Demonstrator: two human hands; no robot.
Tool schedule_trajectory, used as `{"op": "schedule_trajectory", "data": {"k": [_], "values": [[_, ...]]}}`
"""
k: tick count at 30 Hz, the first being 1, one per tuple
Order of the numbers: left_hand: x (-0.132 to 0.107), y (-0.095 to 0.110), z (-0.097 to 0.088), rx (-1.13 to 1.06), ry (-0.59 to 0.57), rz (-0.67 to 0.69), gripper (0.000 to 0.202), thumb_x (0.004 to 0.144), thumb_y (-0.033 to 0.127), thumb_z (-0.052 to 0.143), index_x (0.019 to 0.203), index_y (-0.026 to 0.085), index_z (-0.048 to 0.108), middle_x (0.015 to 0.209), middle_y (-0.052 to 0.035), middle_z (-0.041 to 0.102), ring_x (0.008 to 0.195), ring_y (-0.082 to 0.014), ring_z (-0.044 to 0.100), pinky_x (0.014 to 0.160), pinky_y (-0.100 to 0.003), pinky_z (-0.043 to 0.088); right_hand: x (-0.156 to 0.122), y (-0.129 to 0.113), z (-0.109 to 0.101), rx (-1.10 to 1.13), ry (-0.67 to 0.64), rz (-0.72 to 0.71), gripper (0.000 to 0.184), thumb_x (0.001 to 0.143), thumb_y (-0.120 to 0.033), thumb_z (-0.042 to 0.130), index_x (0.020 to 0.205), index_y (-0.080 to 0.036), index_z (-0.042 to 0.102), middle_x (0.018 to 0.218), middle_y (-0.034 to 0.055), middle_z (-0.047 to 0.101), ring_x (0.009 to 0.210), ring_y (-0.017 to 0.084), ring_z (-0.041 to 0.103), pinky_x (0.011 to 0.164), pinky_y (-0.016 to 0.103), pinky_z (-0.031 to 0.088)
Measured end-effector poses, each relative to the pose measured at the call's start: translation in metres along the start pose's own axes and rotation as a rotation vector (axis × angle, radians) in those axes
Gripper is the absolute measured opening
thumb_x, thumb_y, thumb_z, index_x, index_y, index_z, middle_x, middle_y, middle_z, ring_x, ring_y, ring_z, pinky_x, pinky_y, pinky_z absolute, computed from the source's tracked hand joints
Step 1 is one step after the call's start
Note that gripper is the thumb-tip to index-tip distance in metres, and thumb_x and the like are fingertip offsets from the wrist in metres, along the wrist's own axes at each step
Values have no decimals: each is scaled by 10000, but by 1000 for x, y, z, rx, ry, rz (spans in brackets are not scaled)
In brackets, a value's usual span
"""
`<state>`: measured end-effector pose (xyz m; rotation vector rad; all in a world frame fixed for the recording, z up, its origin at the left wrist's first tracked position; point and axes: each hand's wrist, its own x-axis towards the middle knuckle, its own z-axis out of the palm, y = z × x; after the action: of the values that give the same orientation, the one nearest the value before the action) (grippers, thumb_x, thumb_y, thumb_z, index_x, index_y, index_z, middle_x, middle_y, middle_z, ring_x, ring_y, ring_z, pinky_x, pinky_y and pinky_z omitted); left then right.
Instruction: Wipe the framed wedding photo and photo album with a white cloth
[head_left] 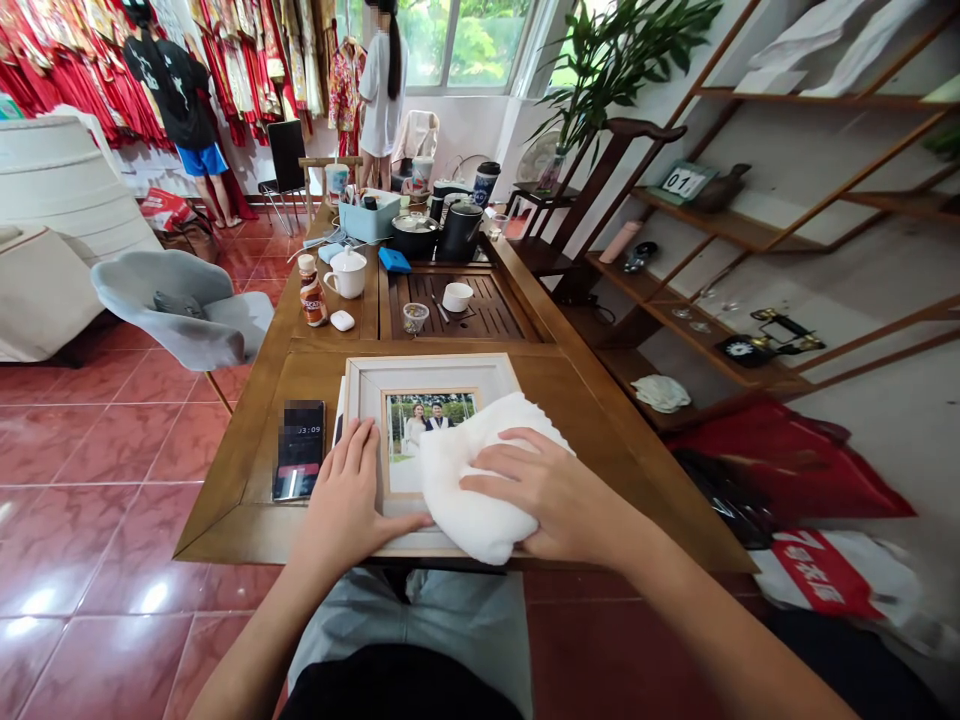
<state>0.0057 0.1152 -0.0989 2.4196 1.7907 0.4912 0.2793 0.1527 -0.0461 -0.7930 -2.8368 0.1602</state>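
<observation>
On the table [607, 450], the picture frame [435, 374] lies right of the phone [300, 462], before the tray [491, 318].

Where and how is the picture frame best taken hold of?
Probably by the left and right outer edges of the picture frame, coming in from both sides. It lies flat, and its wide pale border offers room clear of the photo. The white cloth covers part of the lower right, so perhaps lift it away first.
</observation>
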Motion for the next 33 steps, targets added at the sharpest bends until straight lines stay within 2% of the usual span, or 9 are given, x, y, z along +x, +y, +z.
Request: {"op": "schedule_trajectory", "data": {"k": [5, 9, 14, 18, 21, 24, 27, 33], "values": [[0, 0, -1, -4, -14, -12, 1197, 733, 893, 587, 1585, 113, 271, 1633, -221, 357, 1539, -391, 285, 1206, -536, 349, -3, -2, -1, -56, 8, 34, 417, 724, -173, 594, 1128, -198, 694, 1089, 129, 735, 974, 292, 648, 1003, 500, 380], [0, 0, 0, -10, -7, -7, 1196, 739, 889, 585, 1590, 113, 262, 1630, -222, 361, 1539, -388, 285, 1206, -536, 347, -8, -3, 0, -5, 5, 23, 433, 699, -152, 588, 1115, -209, 693, 1075, 110, 733, 982, 277, 650, 1015, 480, 375], [-1, -1, 1, -14, 7, 8, 1192, 740, 882, 595, 1603, 140, 240, 1633, -218, 359, 1539, -391, 285, 1204, -540, 344, -10, -2, 2, -68, 68, 40, 426, 731, -186, 593, 1148, -192, 680, 1097, 128, 731, 990, 292, 644, 1025, 497, 363], [-1, -1, 0, -10, -10, 3, 1194, 742, 886, 587, 1595, 123, 248, 1637, -217, 353, 1542, -387, 279, 1208, -530, 343, -10, -4, 4, -38, 65, 11, 419, 723, -184, 592, 1130, -204, 690, 1093, 118, 733, 973, 282, 651, 1017, 489, 374], [-1, -1, 0, -16, -11, -1, 1197, 738, 881, 599, 1599, 130, 243, 1637, -218, 350, 1540, -389, 283, 1209, -534, 340, -12, 3, 3, 5, 79, -15, 469, 716, -168, 574, 1170, -211, 681, 1104, 105, 731, 1005, 271, 658, 1022, 481, 383], [-1, -2, 1, -27, -8, 0, 1198, 734, 873, 614, 1603, 138, 241, 1636, -220, 352, 1541, -390, 280, 1209, -538, 341, -11, 20, 3, -41, 171, -3, 552, 715, -175, 574, 1259, -211, 662, 1204, 114, 709, 1079, 284, 644, 1033, 486, 388], [-1, -3, 1, -33, -3, 3, 1186, 737, 868, 618, 1600, 145, 248, 1637, -219, 349, 1545, -388, 270, 1208, -542, 341, 3, 36, 5, -100, 236, 19, 589, 726, -194, 598, 1312, -220, 650, 1281, 116, 680, 1142, 303, 617, 1040, 490, 389], [0, -3, 1, -38, 4, 13, 1183, 732, 870, 621, 1595, 152, 248, 1634, -217, 356, 1546, -389, 270, 1209, -542, 337, 61, 48, 11, -167, 159, -14, 616, 781, -204, 651, 1395, -219, 608, 1379, 138, 638, 1241, 318, 571, 1078, 504, 347]]}}
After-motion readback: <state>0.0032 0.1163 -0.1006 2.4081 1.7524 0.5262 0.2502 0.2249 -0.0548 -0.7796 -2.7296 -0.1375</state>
